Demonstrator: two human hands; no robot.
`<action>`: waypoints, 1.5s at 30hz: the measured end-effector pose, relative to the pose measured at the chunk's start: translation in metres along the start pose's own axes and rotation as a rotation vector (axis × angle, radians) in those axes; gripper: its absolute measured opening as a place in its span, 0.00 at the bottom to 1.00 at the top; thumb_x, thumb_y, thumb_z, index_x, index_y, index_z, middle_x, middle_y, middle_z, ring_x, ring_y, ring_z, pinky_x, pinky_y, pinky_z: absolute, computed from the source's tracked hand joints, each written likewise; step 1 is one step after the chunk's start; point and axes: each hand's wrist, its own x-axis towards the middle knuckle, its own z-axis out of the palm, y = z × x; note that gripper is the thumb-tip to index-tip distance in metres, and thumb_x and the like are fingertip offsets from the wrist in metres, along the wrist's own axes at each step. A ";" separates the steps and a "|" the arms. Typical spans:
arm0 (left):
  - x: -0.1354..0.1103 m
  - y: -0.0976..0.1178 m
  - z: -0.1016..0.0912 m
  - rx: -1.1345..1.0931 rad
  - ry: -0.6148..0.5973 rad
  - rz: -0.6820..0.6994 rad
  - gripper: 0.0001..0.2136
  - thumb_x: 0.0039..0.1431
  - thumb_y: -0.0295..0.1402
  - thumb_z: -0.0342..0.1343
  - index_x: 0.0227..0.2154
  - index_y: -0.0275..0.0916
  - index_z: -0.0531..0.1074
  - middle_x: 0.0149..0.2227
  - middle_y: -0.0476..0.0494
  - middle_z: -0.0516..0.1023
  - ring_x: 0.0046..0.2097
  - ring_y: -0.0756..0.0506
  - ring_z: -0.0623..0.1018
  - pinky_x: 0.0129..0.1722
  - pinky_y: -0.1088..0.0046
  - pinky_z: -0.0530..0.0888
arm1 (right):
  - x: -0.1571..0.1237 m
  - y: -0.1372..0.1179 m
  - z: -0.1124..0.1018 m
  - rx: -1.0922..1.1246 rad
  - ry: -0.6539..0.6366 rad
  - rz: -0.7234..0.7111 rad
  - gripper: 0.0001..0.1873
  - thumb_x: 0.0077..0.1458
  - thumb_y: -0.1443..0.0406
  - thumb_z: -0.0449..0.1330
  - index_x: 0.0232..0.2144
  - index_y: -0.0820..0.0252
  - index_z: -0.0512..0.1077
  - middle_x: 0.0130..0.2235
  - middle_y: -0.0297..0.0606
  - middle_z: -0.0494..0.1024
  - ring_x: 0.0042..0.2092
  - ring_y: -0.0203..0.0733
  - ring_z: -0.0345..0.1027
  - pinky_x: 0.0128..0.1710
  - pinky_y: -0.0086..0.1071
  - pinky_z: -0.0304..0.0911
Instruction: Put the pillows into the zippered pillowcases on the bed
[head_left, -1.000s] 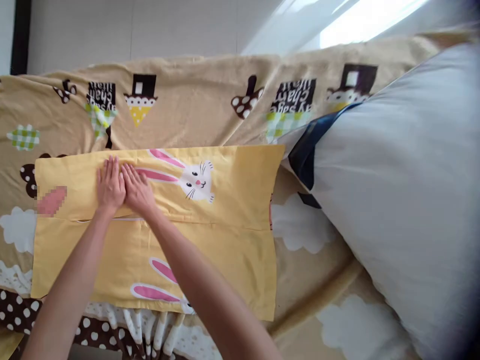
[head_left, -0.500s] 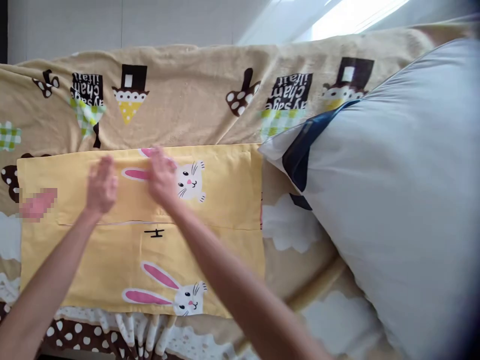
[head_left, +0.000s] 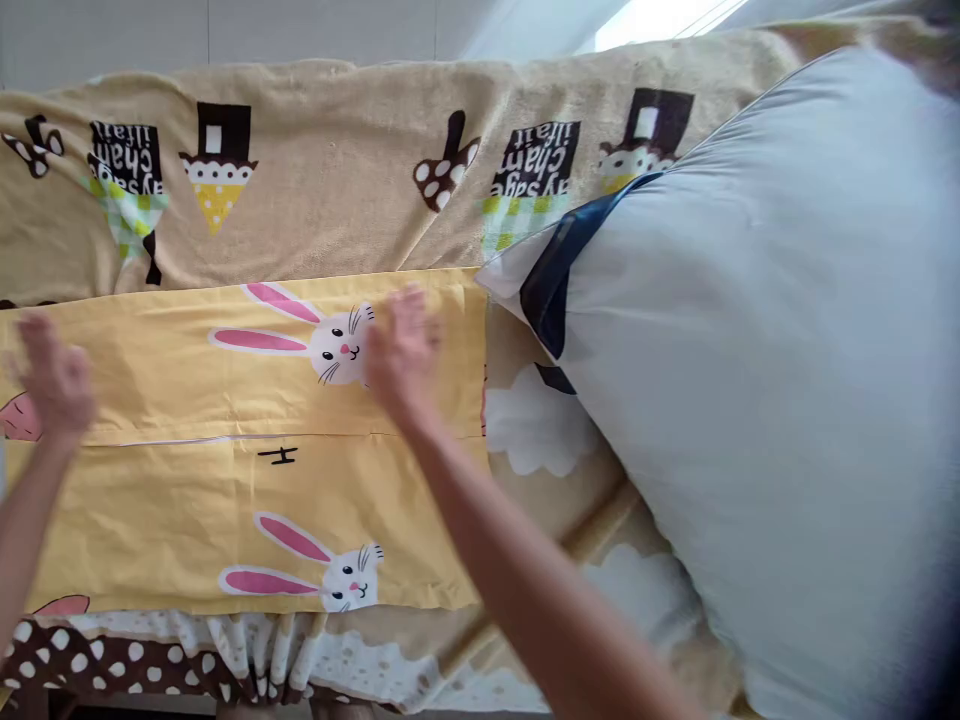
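Observation:
A yellow rabbit-print cloth cover (head_left: 172, 520), which looks like a pillowcase, lies spread flat with a long seam or slit across its middle. My left hand (head_left: 56, 385) is at the cover's left part, beside a pink printed shape, its fingers stretched out and slightly blurred. Over the right part, next to the upper rabbit's face, is my right hand (head_left: 405, 350), also with fingers extended and smeared by motion. Neither hand holds anything. Whether the palms touch the cloth or hover just above it, I cannot tell.
A beige patterned blanket (head_left: 322, 180) lies under the cover. At the right rests a large pale grey-white pillow (head_left: 750, 330) with a dark blue strip (head_left: 555, 290) at its corner. A brown polka-dot ruffle (head_left: 150, 668) hangs along the near edge; pale floor (head_left: 322, 30) shows beyond the far edge.
My hands have moved apart over the cover, the left one leftward and the right one rightward, uncovering the upper rabbit's ears. The view has shifted slightly. The cover still lies flat.

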 end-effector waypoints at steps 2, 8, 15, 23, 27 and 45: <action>-0.031 0.073 0.034 -0.096 -0.162 0.201 0.29 0.69 0.41 0.34 0.68 0.29 0.46 0.69 0.32 0.48 0.70 0.39 0.49 0.69 0.52 0.42 | -0.024 -0.075 0.040 -0.002 -0.092 -0.188 0.27 0.68 0.64 0.37 0.65 0.68 0.53 0.68 0.48 0.53 0.70 0.44 0.38 0.68 0.48 0.36; -0.052 0.037 0.050 0.115 -0.221 0.171 0.29 0.66 0.45 0.44 0.65 0.36 0.56 0.69 0.36 0.51 0.70 0.36 0.49 0.67 0.46 0.39 | -0.065 -0.007 0.014 -0.249 -0.112 -0.207 0.28 0.68 0.58 0.42 0.67 0.59 0.53 0.69 0.44 0.53 0.70 0.44 0.41 0.67 0.48 0.34; -0.112 -0.051 -0.038 0.188 0.065 -0.085 0.31 0.69 0.41 0.40 0.69 0.32 0.41 0.71 0.35 0.42 0.70 0.34 0.45 0.67 0.46 0.42 | -0.110 0.081 -0.066 -0.372 0.015 0.100 0.33 0.67 0.57 0.42 0.68 0.71 0.48 0.68 0.57 0.51 0.69 0.53 0.43 0.65 0.56 0.39; -0.215 0.075 0.049 0.032 -0.217 0.091 0.27 0.66 0.40 0.45 0.65 0.38 0.58 0.66 0.34 0.59 0.69 0.38 0.54 0.68 0.50 0.43 | -0.183 -0.097 0.050 -0.047 -0.251 -0.340 0.30 0.65 0.62 0.46 0.68 0.56 0.50 0.68 0.42 0.56 0.69 0.43 0.44 0.68 0.45 0.36; -0.235 -0.060 -0.009 0.213 0.014 -0.340 0.32 0.66 0.46 0.41 0.65 0.27 0.55 0.67 0.24 0.54 0.69 0.33 0.52 0.65 0.46 0.49 | -0.203 0.042 -0.015 -0.344 -0.089 -0.006 0.30 0.67 0.58 0.45 0.68 0.61 0.51 0.67 0.48 0.55 0.69 0.48 0.45 0.67 0.52 0.36; -0.322 -0.035 -0.002 0.223 -0.070 -0.315 0.29 0.66 0.43 0.41 0.66 0.33 0.56 0.67 0.27 0.53 0.70 0.35 0.50 0.66 0.45 0.45 | -0.327 0.032 -0.001 -0.333 -0.119 -0.037 0.32 0.65 0.59 0.46 0.68 0.59 0.49 0.66 0.49 0.58 0.68 0.48 0.48 0.67 0.51 0.35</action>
